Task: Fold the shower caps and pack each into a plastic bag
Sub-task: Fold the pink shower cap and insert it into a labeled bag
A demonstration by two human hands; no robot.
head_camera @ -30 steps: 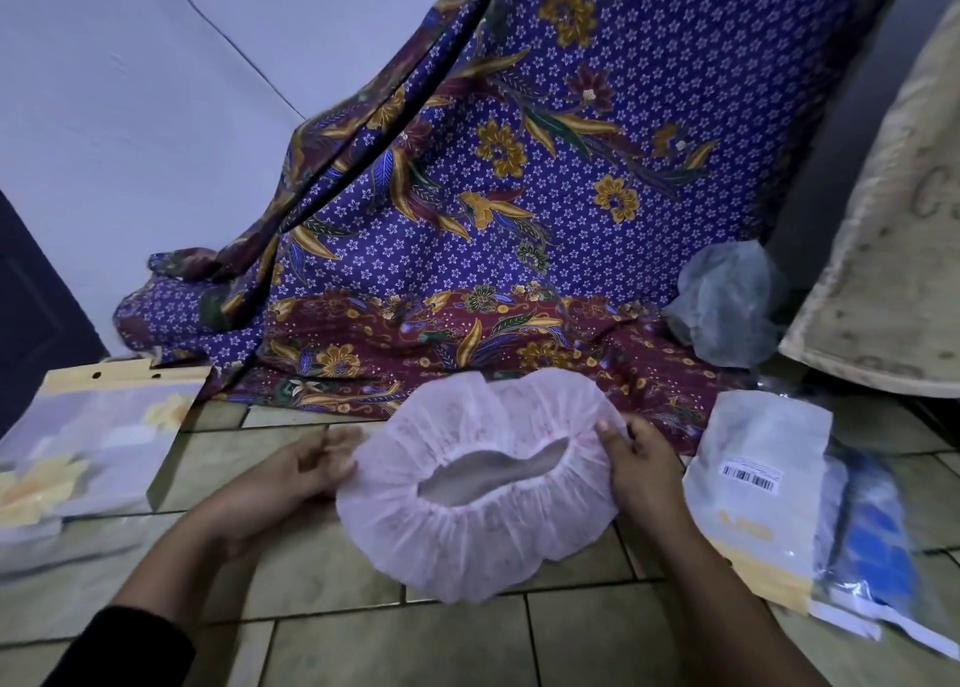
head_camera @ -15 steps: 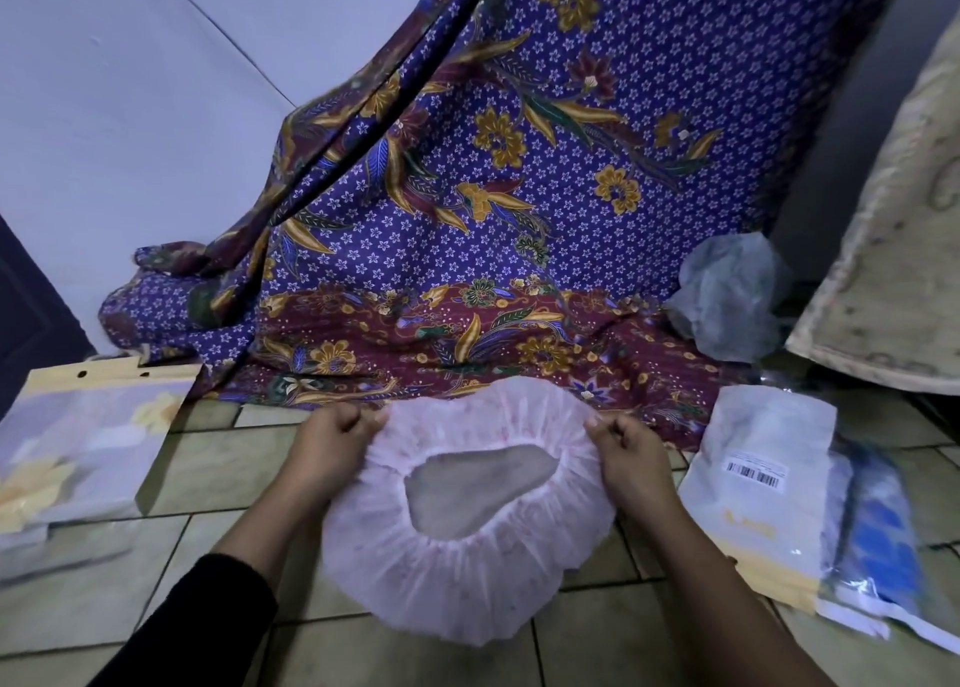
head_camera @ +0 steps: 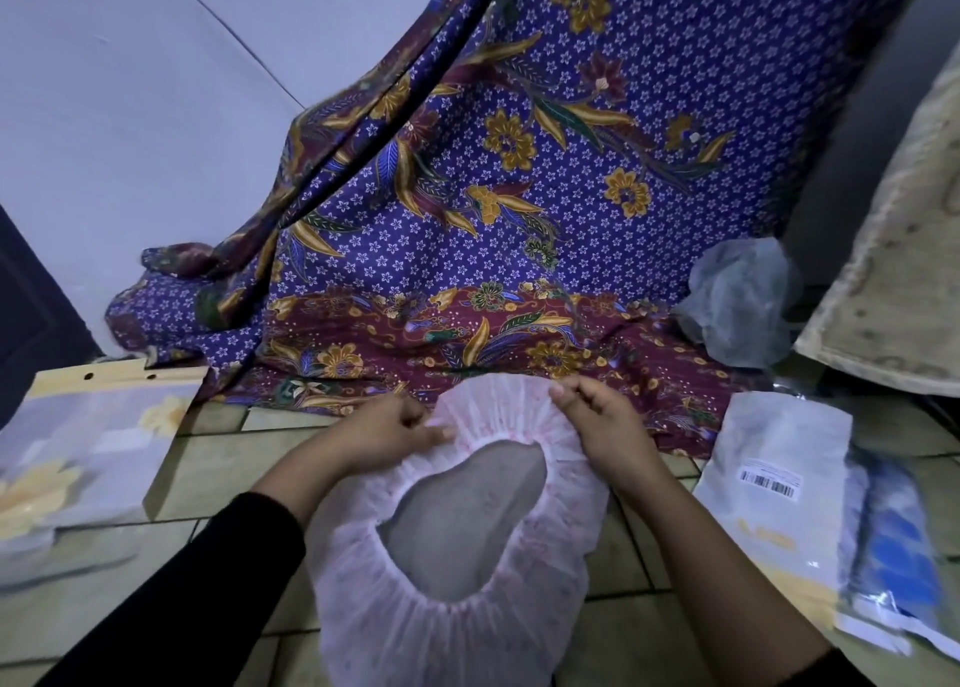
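- Shower cap (head_camera: 452, 629): pale pink, ruffled, elastic rim gathered, opening facing up at me. It is in front of me over the tiled floor (head_camera: 218, 457), between my two hands.
- The cap's far edge sits right at the hem of the batik cloth (head_camera: 519, 192). The near part sags toward me over the tiles; I can't tell if it lies flat on them.
- Left hand (head_camera: 384, 437): fingers curled in, pinching the ruffle at the far-left of the rim. My black sleeve (head_camera: 208, 582) covers the forearm.
- Right hand (head_camera: 602, 426): thumb and curled fingers pinch the ruffle at the far-right of the rim, knuckles up. The wrist lies across the right side of the cap.
- My hands are close together on the far rim, not touching each other.
- Stack of flat plastic bags (head_camera: 88, 452) on the floor to my left, well apart from the cap. It has a yellow header strip with punched holes and a yellow flower print.
- White plastic pouch (head_camera: 779, 478) with a barcode label on the floor just right of my right arm. It partly overlaps a blue-printed packet (head_camera: 893, 541).
- Crumpled translucent cap (head_camera: 743, 301) at the right edge of the batik cloth, beside a beige mat (head_camera: 909, 270) leaning at far right.
- Plain pale wall (head_camera: 130, 88) behind the cloth.
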